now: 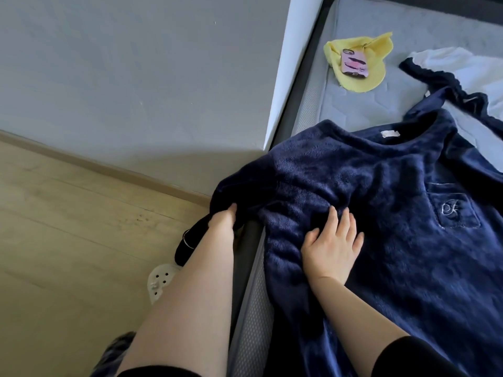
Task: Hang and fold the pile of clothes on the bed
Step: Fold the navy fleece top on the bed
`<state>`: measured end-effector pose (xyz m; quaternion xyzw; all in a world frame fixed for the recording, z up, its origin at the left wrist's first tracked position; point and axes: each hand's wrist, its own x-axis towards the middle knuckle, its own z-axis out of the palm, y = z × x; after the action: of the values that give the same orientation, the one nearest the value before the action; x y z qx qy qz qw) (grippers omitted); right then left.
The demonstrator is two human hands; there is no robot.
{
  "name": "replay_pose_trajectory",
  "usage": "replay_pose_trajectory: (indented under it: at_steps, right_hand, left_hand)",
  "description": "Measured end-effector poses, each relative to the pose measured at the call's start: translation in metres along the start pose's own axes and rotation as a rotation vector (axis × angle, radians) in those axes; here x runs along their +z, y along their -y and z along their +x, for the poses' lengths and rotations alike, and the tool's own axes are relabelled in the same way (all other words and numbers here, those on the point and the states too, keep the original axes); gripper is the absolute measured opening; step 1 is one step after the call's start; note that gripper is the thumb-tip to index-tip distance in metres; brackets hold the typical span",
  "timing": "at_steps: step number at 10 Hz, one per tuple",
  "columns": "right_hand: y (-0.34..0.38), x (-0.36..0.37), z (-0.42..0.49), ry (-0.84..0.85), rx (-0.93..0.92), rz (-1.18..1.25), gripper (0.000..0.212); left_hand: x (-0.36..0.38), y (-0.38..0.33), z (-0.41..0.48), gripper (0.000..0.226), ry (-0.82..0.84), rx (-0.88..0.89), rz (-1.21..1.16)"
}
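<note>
A navy fleece top (394,213) with a chest pocket lies spread front-up on the grey mattress (362,110). One sleeve (234,191) hangs over the bed's left edge. My left hand (224,217) is shut on that sleeve near the edge. Flat on the fleece, fingers apart, my right hand (332,240) presses the top just inside the shoulder. A second navy garment (446,80) and a white one (468,69) lie at the far right of the bed.
A yellow cloth (356,69) with a pink phone (353,62) on it lies near the bed's far left. A grey wall (136,77) and wood floor (68,240) are left of the bed. A white perforated slipper (160,281) is on the floor.
</note>
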<state>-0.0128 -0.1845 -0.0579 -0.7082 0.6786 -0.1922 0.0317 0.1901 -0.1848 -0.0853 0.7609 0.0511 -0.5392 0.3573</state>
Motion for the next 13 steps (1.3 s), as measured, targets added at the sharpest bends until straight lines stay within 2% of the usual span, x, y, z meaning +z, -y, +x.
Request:
replay_pose_trajectory:
  at_steps: [1, 2, 3, 4, 5, 6, 7, 8, 9, 10, 11, 12, 13]
  right_hand:
    - [-0.001, 0.002, -0.001, -0.012, -0.004, -0.006, 0.059]
    - [-0.001, 0.002, -0.002, -0.031, -0.009, -0.010, 0.057]
    - [0.000, 0.001, -0.001, -0.036, -0.013, -0.012, 0.058]
    - [-0.001, 0.001, 0.000, -0.014, -0.010, -0.008, 0.058]
    - [0.001, -0.001, -0.001, -0.003, -0.007, -0.004, 0.058]
    - [0.001, -0.002, -0.001, 0.004, -0.009, 0.006, 0.058]
    - [0.001, -0.002, -0.001, -0.003, -0.027, 0.007, 0.057]
    - [0.001, -0.002, -0.001, -0.022, -0.026, 0.010, 0.056]
    - [0.002, -0.004, -0.002, -0.035, -0.022, 0.019, 0.058]
    - [0.003, -0.004, -0.003, -0.027, -0.024, 0.014, 0.060]
    - [0.000, -0.001, -0.002, -0.025, -0.031, 0.007, 0.057]
    - [0.000, -0.001, -0.001, -0.017, -0.027, 0.016, 0.057]
    - [0.000, -0.001, -0.001, -0.006, -0.025, 0.018, 0.056]
  left_hand:
    - [0.014, 0.008, -0.003, 0.064, 0.094, 0.004, -0.091]
    - [0.019, 0.002, -0.003, 0.048, 0.117, 0.043, -0.345]
    - [0.008, -0.010, -0.010, 0.039, 0.140, -0.030, -0.661]
    - [-0.002, -0.010, -0.017, 0.062, 0.123, -0.086, -0.715]
    - [-0.006, -0.006, -0.021, 0.045, 0.029, -0.154, -0.716]
    - [-0.030, -0.029, -0.059, 0.042, -0.071, 0.080, -0.591]
    - [-0.067, -0.076, -0.074, 0.043, -0.328, 0.372, -0.938]
    - [-0.079, -0.073, -0.083, 0.045, -0.495, 0.363, -0.843]
    - [-0.076, -0.022, -0.057, 0.046, -0.345, 0.237, -0.092]
    - [-0.074, 0.003, -0.049, 0.040, -0.435, 0.210, -0.122]
    - [-0.088, -0.013, -0.059, 0.029, -0.303, 0.150, -0.966]
    - [-0.096, -0.032, -0.072, 0.009, -0.153, 0.107, -1.467]
    - [-0.105, -0.019, -0.073, 0.020, 0.149, 0.184, -1.695]
